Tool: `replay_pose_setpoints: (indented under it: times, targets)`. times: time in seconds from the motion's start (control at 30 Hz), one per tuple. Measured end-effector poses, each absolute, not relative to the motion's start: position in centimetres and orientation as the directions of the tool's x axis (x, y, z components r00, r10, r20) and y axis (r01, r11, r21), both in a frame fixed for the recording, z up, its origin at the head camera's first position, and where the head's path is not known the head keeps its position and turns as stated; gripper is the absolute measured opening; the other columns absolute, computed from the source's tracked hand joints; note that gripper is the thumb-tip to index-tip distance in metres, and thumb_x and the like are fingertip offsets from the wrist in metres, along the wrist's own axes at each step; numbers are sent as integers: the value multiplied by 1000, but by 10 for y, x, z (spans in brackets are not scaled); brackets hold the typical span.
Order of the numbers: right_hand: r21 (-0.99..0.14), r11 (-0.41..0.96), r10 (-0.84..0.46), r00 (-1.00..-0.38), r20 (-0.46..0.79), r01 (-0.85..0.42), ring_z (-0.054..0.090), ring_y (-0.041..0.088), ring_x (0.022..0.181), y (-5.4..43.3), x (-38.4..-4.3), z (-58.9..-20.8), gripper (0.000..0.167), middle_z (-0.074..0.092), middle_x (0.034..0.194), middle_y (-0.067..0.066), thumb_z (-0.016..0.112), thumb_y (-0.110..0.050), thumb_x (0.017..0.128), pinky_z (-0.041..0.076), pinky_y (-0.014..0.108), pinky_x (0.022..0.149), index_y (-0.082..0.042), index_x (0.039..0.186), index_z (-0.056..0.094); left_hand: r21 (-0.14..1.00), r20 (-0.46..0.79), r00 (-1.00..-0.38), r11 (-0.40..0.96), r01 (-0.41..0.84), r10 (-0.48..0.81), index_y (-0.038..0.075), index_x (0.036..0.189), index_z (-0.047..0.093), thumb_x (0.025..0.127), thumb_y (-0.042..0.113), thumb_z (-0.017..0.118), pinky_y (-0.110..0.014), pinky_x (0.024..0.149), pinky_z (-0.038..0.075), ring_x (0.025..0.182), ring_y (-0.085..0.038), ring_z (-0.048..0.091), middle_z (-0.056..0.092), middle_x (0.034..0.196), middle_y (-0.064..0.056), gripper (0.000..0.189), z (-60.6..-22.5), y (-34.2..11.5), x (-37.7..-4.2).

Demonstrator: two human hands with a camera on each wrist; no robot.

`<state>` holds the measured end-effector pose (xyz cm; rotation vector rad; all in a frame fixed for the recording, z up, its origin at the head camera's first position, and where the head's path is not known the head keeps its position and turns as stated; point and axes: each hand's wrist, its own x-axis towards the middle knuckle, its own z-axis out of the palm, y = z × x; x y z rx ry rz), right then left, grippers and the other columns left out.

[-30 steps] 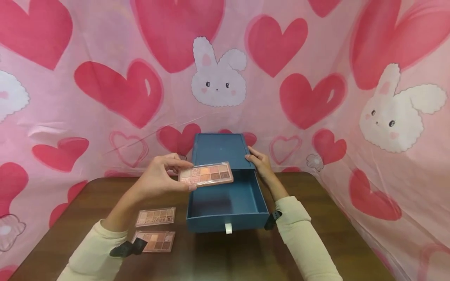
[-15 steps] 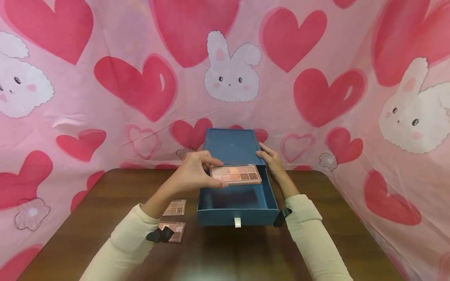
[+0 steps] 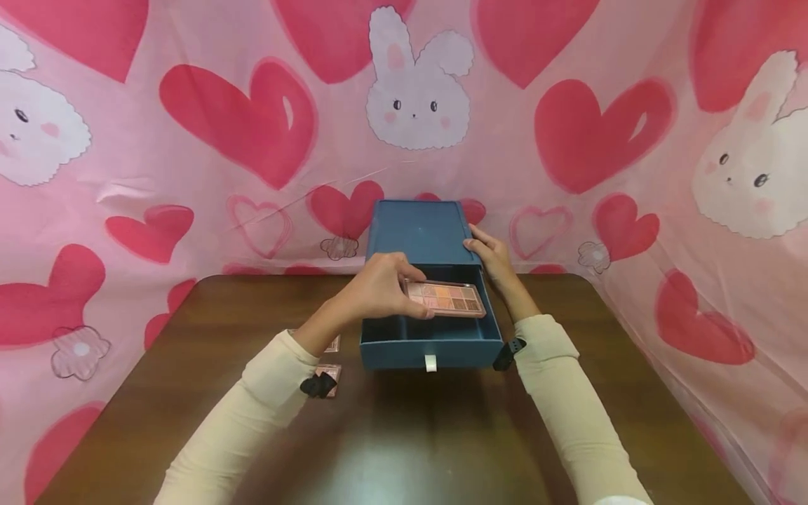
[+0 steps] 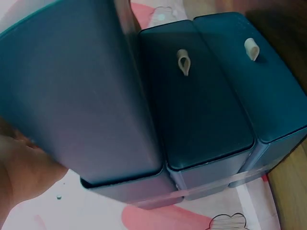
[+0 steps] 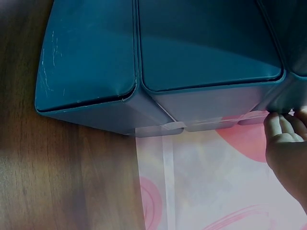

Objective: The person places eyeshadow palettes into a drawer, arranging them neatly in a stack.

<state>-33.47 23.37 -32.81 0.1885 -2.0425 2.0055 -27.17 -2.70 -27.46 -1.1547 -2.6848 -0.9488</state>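
An eyeshadow palette point(image 3: 453, 299) with rows of peach and brown pans is pinched by its left end between the thumb and fingers of my left hand point(image 3: 384, 286). It hangs tilted over the pulled-out top drawer point(image 3: 404, 355) of a blue drawer unit point(image 3: 416, 231). My right hand point(image 3: 495, 265) grips the unit's right side near its top edge; in the right wrist view those fingers point(image 5: 287, 127) curl at the unit's side. The left wrist view shows part of the left hand point(image 4: 26, 170) beside the open drawer, the palette itself out of sight there.
Two more palettes lie on the brown table point(image 3: 252, 308) left of the unit: the nearer palette point(image 3: 330, 379) and the farther palette point(image 3: 334, 344), both partly behind the left forearm. Below the open drawer are two closed drawers with loop pulls point(image 4: 252, 49). A heart-and-bunny cloth point(image 3: 419, 165) hangs behind.
My left hand has carried the palette rightward and lower, from the drawer's left side to over its inside. The right hand keeps its grip on the unit. The head view has shifted.
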Motion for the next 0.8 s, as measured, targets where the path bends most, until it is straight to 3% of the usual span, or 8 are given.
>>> replay_pose_setpoints:
  times: [0.37,0.43,0.8]
  targets:
    - [-948,45,103,-942,319,-316,63,-8,86,229,-352,-307,62,45,156,21,58,-16,93,54,9,78,-3,152,44,336,291,-665,578,744,688,12,113,79,68,43,91,-27,65,43,81,-16,56,67,90,-3,55,-262,-23,-282]
    - [-943,73,104,-938,331,-325,61,-8,91,229,-353,-305,62,43,157,19,58,-16,93,52,7,81,-3,151,44,319,281,-670,591,741,687,12,113,79,68,43,91,-28,66,43,82,-17,56,67,92,-3,56,-262,-22,-282]
    - [-957,12,96,-952,290,-290,66,-8,77,234,-338,-328,61,45,151,29,56,-12,93,56,11,73,1,152,42,304,133,-711,654,693,691,12,120,76,70,46,91,-33,80,54,95,-17,60,69,107,-5,62,-278,-18,-268]
